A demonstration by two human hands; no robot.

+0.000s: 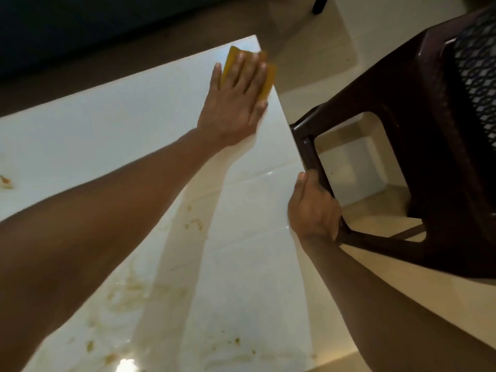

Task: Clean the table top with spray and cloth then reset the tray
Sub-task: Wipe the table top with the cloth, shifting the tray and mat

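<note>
My left hand (236,99) lies flat with straight fingers on a yellow cloth (268,79), pressing it onto the far right corner of the glossy white table top (134,124). Brownish smears and crumbs (193,224) dot the near part of the table, and one stain sits at the left edge. My right hand (312,208) grips the armrest of a dark brown plastic chair (402,124) just off the table's right edge. No spray bottle or tray is in view.
The chair stands tight against the table's right side on a beige tiled floor (354,167). A dark area runs along the far top left. A dark furniture leg (320,4) shows at the top.
</note>
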